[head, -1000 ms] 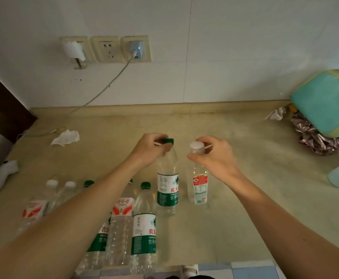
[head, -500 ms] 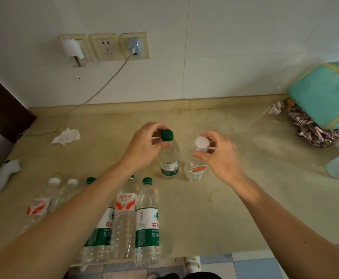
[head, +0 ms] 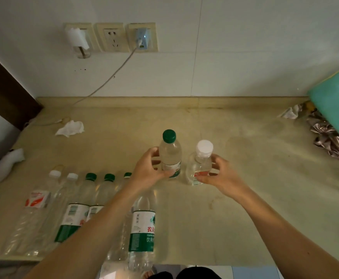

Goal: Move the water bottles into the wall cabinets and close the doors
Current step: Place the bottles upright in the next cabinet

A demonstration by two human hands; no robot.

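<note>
Since half a second ago both hands have slid down from the caps to the bodies of the two upright bottles, and the view has tipped so more of the row of bottles at the near edge shows.

The left hand (head: pixel 148 174) grips the green-capped bottle (head: pixel 170 156) around its clear, rounded shoulder and label, fingers curled behind it and thumb across the front. The right hand (head: pixel 217 174) holds the white-capped bottle (head: pixel 199 164), a shorter clear plastic bottle with a red-and-white label, its fingers curled round the right side and the thumb low on the front. The two bottles stand just beside each other in the middle of the worktop (head: pixel 245 208), a smooth beige stone-like slab with faint stains.

Along the near left edge stands a row of bottles (head: pixel 74 208), ribbed clear plastic, some with green caps and green-and-white labels, two with white caps; the left forearm crosses over part of the row.

A crumpled white tissue (head: pixel 70 128) lies toward the back left. On the glossy white tiled wall a charger (head: pixel 142 38) sits in a socket, its cable (head: pixel 108 81) trailing down to the worktop. A teal fabric bag (head: pixel 337 101) rests over crinkled silvery foil (head: pixel 329 137) at the far right.
</note>
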